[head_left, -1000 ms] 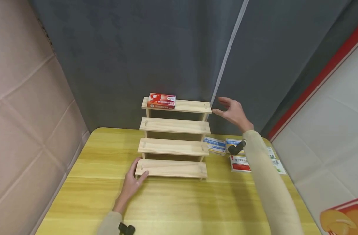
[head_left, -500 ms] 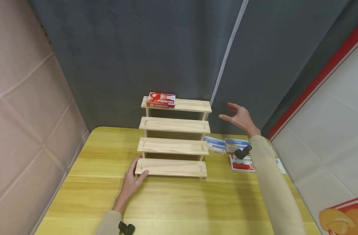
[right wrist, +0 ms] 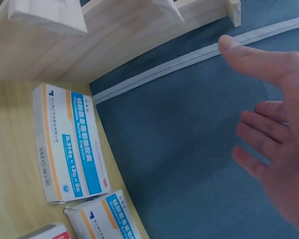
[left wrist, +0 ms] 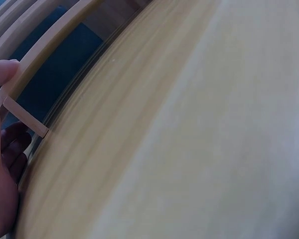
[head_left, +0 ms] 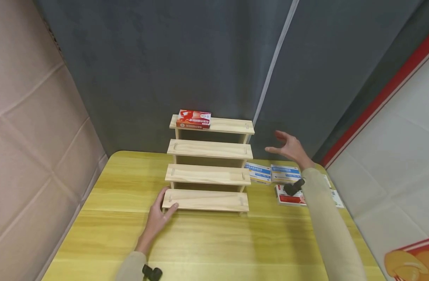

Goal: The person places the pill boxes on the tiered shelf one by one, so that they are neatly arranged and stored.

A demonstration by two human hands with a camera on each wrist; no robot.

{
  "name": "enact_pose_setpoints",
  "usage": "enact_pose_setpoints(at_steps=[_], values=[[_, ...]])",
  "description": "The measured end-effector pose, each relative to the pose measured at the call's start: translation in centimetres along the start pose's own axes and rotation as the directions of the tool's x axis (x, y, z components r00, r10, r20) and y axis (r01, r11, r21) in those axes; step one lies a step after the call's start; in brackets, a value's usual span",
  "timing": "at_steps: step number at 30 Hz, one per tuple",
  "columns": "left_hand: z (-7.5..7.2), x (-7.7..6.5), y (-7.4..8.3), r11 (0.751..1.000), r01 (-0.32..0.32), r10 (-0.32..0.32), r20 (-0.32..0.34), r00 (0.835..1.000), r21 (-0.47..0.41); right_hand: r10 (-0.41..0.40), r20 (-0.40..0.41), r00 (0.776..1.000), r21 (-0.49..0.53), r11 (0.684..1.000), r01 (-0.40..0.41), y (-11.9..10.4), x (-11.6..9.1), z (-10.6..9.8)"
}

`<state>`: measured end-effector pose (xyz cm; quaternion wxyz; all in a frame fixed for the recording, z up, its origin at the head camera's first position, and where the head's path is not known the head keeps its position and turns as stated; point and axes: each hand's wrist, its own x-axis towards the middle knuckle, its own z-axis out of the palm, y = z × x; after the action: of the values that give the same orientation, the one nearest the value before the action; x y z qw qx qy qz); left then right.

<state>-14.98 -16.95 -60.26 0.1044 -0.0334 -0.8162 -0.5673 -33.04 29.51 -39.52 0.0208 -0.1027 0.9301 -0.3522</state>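
A four-step wooden display rack (head_left: pixel 207 200) stands toward the back of the table. My left hand (head_left: pixel 155 220) grips the left end of its lowest step, thumb on the top face and fingers round the side. In the left wrist view that thumb (left wrist: pixel 6 72) lies on the board's edge. A red medicine box (head_left: pixel 193 120) lies on the left part of the top step. My right hand (head_left: pixel 289 147) hovers in the air right of the rack, fingers and thumb spread with nothing between them; the right wrist view shows the palm (right wrist: pixel 294 164) bare.
Right of the rack lie blue-and-white medicine boxes (right wrist: pixel 72 144) and a red-and-white box (head_left: pixel 287 196), several in all, partly hidden by the right sleeve. A dark curtain (head_left: pixel 147 70) hangs behind the yellow wood-grain table (head_left: pixel 200 249). Light panels flank both sides.
My right hand has moved right and down, away from the rack's top step. My left hand, the rack and the red box stay where they were.
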Motion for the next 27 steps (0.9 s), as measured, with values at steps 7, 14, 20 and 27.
enact_pose_setpoints(at_steps=[7,14,20,27], values=[[0.1,0.0,0.0,1.000,0.008,-0.008,-0.002,1.000,0.005,0.042,0.068,0.997,-0.013,0.999,-0.042,0.8,-0.5,0.7],[0.0,0.0,0.0,1.000,0.000,0.000,-0.001,1.000,-0.031,0.082,0.099,0.992,-0.035,0.996,-0.079,1.9,-0.9,1.5],[0.0,0.0,0.0,0.999,-0.011,0.011,-0.006,1.000,-0.040,0.061,0.139,0.989,-0.051,0.997,-0.054,2.8,-1.0,2.4],[-0.1,0.0,0.2,0.999,-0.010,0.011,0.005,1.000,-0.045,0.065,0.166,0.984,-0.050,0.997,-0.057,4.0,-1.4,3.8]])
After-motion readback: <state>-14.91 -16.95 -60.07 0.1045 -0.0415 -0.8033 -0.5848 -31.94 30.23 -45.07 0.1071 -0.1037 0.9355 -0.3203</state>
